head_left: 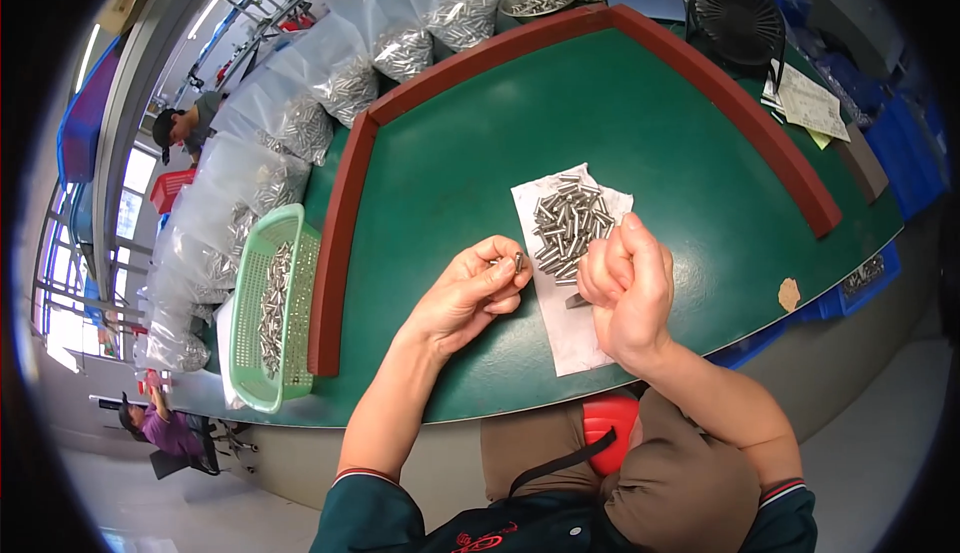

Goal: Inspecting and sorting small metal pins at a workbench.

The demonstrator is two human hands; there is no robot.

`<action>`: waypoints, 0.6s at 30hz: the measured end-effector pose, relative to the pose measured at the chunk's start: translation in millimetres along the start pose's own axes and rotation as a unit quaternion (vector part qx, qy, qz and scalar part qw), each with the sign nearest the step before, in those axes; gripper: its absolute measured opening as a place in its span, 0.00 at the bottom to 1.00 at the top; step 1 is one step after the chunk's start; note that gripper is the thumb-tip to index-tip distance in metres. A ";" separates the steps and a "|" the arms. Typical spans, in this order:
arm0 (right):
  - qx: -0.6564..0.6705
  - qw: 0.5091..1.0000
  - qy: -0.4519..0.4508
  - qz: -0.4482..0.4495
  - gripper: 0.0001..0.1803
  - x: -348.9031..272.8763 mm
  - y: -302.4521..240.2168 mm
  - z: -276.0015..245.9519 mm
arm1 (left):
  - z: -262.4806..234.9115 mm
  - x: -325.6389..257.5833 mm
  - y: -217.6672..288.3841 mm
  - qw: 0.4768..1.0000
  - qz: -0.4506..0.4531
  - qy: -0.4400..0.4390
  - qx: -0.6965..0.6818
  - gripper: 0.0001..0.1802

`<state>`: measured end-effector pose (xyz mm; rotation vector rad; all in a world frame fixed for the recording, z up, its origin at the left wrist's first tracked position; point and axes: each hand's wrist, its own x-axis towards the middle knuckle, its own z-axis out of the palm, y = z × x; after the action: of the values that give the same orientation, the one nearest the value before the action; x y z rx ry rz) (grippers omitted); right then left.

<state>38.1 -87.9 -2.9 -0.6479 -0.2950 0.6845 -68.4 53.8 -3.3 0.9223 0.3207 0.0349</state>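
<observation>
My left hand is closed in a pinch, with a small metal pin between thumb and fingers. Just right of it, a heap of short silvery metal pins lies on a white cloth. My right hand is curled closed over the right side of the cloth, beside the heap. Whatever its fingers hold, if anything, is hidden. A small dark grey flat piece shows at the left edge of that hand; whether it is gripped or lying on the cloth, I cannot tell.
A red-brown raised border frames the green table. Outside it at left stands a green basket of metal pins. Several plastic bags of metal parts line the far left. A black fan and papers sit far right.
</observation>
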 end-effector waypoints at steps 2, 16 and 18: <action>0.006 1.000 -0.008 -0.001 0.24 0.4 0.3 -0.3 | -0.7 0.7 -1.0 1.000 0.008 0.005 0.009 0.06; -0.001 0.999 0.014 -0.029 0.24 1.9 -0.8 -1.0 | 38.7 -5.7 -19.4 0.782 0.123 0.095 0.603 0.06; -0.010 0.999 0.028 -0.026 0.24 1.9 -2.3 -1.5 | 41.0 -5.8 -22.2 0.777 0.125 0.096 0.610 0.05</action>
<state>41.3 -88.7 -2.5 -0.6745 -0.2652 0.6129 -64.5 7.6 3.7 2.2779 0.4023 0.1815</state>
